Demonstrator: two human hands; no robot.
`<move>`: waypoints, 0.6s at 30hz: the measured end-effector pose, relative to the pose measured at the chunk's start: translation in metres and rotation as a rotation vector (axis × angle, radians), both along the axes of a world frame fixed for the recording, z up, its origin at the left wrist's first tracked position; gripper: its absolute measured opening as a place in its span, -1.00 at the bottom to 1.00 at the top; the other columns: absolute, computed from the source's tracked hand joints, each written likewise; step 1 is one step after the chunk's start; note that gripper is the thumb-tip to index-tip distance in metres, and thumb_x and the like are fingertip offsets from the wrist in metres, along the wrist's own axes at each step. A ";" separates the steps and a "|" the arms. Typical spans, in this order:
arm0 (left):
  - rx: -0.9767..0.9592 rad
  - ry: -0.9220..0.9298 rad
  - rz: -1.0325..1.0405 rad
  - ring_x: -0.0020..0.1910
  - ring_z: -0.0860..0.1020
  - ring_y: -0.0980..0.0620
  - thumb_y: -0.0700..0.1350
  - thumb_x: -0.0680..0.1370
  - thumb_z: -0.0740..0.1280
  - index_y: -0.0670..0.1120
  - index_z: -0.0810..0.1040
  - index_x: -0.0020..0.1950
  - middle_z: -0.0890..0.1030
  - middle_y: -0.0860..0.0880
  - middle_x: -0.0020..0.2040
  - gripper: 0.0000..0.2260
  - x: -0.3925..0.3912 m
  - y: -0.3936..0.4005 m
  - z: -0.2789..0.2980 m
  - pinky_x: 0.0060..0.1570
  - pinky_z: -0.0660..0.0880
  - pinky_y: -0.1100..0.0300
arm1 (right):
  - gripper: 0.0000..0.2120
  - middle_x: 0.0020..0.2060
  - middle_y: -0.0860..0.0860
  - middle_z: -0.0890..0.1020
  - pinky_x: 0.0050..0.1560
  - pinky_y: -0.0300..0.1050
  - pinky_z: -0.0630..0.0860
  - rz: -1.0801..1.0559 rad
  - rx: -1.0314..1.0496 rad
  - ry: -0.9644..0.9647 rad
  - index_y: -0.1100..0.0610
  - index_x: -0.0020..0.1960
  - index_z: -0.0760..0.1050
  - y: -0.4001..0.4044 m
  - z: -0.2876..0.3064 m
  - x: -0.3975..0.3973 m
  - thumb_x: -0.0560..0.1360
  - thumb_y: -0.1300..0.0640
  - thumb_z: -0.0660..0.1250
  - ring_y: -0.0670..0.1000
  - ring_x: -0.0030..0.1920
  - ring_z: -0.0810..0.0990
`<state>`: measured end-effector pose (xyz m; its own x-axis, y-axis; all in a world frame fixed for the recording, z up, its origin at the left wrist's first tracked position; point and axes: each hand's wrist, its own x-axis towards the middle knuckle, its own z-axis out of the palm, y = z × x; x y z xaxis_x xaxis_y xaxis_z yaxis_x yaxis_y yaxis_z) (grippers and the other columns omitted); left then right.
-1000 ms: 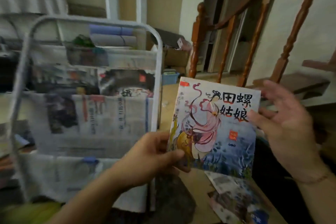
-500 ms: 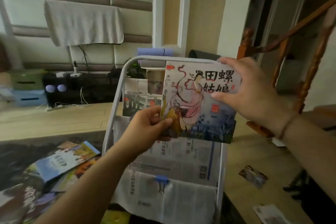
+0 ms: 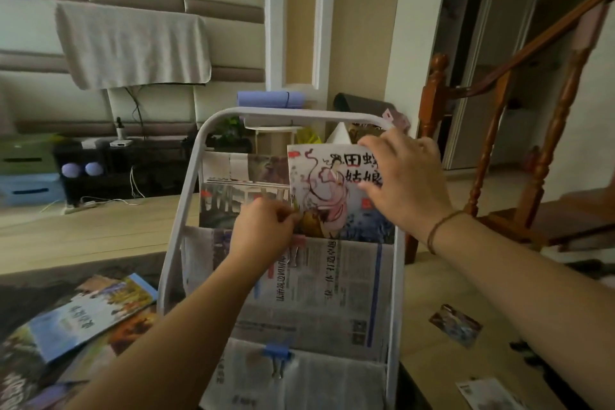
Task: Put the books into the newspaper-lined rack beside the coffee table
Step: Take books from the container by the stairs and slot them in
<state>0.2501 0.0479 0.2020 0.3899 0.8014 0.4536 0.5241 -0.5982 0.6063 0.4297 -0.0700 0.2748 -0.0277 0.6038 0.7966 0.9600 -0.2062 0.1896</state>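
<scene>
A white metal rack (image 3: 181, 220) lined with newspaper (image 3: 332, 289) stands in front of me. A picture book (image 3: 326, 190) with a pink-robed figure on its cover stands upright in the rack's upper pocket, its lower edge tucked behind the newspaper. My left hand (image 3: 263, 230) pinches the book's lower left edge. My right hand (image 3: 402, 183) grips its upper right corner, thumb on the cover. Another book (image 3: 239, 190) sits in the same pocket to the left. Several more books (image 3: 86, 313) lie on the dark surface at lower left.
A wooden stair banister (image 3: 499, 130) rises at right. Loose papers (image 3: 456, 328) lie on the floor at lower right. A dark TV stand (image 3: 109, 170) with cables stands against the padded wall at left. Blue binder clips (image 3: 278, 353) hold the newspaper.
Both hands have lowered the picture book to the right into the upper pocket; its bottom edge now sits behind the newspaper. The view has moved closer to the rack.
</scene>
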 end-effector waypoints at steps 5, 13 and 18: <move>0.030 0.121 0.043 -0.46 0.58 0.14 0.03 0.60 0.31 0.02 0.63 -0.27 0.61 0.06 -0.40 -0.73 0.000 -0.002 -0.008 -0.44 0.55 0.24 | -0.40 0.07 0.01 0.53 0.26 0.19 0.31 -0.137 -0.009 -0.054 0.01 0.29 0.42 -0.003 -0.030 0.011 0.34 -0.22 0.46 0.13 0.11 0.44; 0.028 0.114 0.071 -0.46 0.60 0.07 -0.02 0.58 0.33 -0.04 0.65 -0.29 0.62 0.03 -0.41 -0.73 0.002 -0.001 -0.006 -0.35 0.63 0.11 | -0.40 0.12 0.01 0.50 0.36 0.33 0.06 -0.223 -0.054 -0.013 0.00 0.21 0.51 -0.006 -0.040 0.007 0.27 -0.26 0.49 0.16 0.22 0.31; -0.016 0.293 0.069 -0.43 0.60 -0.02 0.14 0.62 0.22 -0.07 0.60 -0.35 0.60 -0.01 -0.45 -0.55 0.004 -0.002 -0.003 -0.12 0.63 -0.05 | -0.43 0.13 -0.01 0.52 0.38 0.43 -0.04 -0.307 -0.192 -0.034 -0.04 0.18 0.54 -0.010 -0.039 0.001 0.28 -0.31 0.45 0.19 0.33 0.26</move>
